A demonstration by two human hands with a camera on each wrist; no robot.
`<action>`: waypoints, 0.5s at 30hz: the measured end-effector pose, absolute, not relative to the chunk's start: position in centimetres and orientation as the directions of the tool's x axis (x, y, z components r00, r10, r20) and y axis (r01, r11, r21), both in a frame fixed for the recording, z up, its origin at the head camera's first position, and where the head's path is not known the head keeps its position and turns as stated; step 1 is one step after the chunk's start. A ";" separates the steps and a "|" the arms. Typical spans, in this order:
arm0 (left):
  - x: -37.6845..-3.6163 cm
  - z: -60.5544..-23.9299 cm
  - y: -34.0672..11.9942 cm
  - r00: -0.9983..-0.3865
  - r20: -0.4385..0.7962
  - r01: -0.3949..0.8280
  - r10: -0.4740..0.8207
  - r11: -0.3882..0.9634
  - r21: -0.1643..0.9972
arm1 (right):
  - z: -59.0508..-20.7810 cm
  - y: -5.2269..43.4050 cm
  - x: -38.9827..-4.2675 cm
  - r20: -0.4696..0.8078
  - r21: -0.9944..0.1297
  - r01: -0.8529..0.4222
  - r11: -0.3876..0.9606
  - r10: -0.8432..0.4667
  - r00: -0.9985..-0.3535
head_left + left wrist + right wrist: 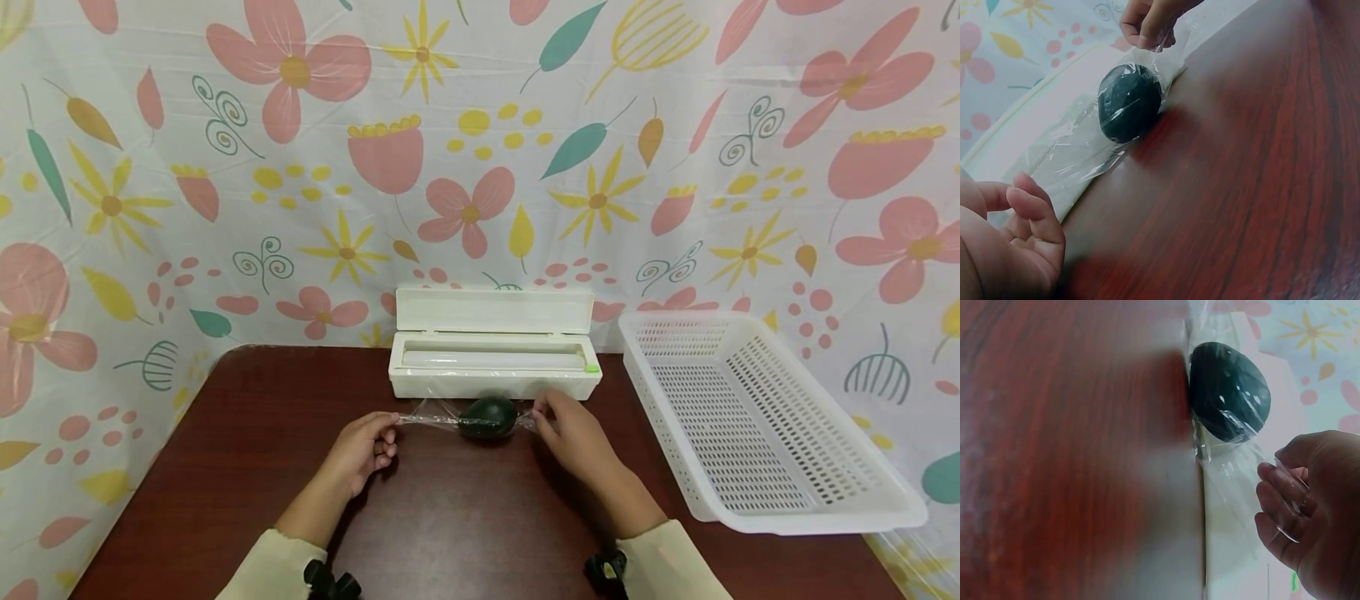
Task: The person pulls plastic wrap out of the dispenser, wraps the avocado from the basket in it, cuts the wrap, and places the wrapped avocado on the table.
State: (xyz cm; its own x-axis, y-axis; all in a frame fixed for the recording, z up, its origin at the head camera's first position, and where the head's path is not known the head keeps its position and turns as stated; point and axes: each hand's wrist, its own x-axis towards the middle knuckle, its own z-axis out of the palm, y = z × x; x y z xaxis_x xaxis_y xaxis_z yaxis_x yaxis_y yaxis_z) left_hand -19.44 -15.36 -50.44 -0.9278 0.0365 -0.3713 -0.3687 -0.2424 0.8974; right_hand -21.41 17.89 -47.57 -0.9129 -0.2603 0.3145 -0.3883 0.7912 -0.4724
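A glossy dark green, egg-shaped fruit like an avocado (487, 417) is wrapped in clear plastic wrap (431, 419), close in front of the wrap box. My left hand (365, 450) pinches the gathered end of the wrap on the fruit's left, between thumb and forefinger. On the other side, my right hand (573, 437) pinches the shorter right end close to the fruit. The wrap stretches between both hands. In the right wrist view, loose film (1285, 531) lies across the curled fingers of the right hand (1329, 500).
Behind the fruit stands a white wrap dispenser box (495, 387), lid (495, 311) raised, with a film roll (495, 359) inside. A white perforated plastic basket (817, 522) sits at the right of the dark wooden table (450, 533). A flower-patterned cloth (465, 100) hangs behind.
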 end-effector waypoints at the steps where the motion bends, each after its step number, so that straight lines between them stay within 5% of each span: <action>1: -19.4 -50.4 -15.3 -0.928 -0.372 -0.369 0.036 -0.247 0.896 | -47.6 17.8 -21.5 0.303 -0.479 -0.380 0.791 -0.257 -0.918; 9: -18.3 -49.1 -14.2 -0.957 -0.270 -0.251 -0.100 -0.170 0.953 | -47.2 17.4 -21.7 0.273 -0.496 -0.355 0.792 -0.246 -0.930; 15: -16.8 -47.7 -11.4 -0.987 0.121 0.084 -0.109 0.296 0.951 | -47.0 17.3 -21.7 0.255 -0.508 -0.342 0.790 -0.241 -0.936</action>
State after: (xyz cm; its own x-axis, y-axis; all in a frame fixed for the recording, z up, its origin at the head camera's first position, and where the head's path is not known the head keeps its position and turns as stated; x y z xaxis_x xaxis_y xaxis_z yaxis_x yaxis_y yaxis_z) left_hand -16.81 -11.36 -47.66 -0.9867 -0.1089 0.1209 0.0839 0.2964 0.9514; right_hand -21.71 17.32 -47.05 -0.9364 -0.2411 0.2551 -0.3420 0.7905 -0.5081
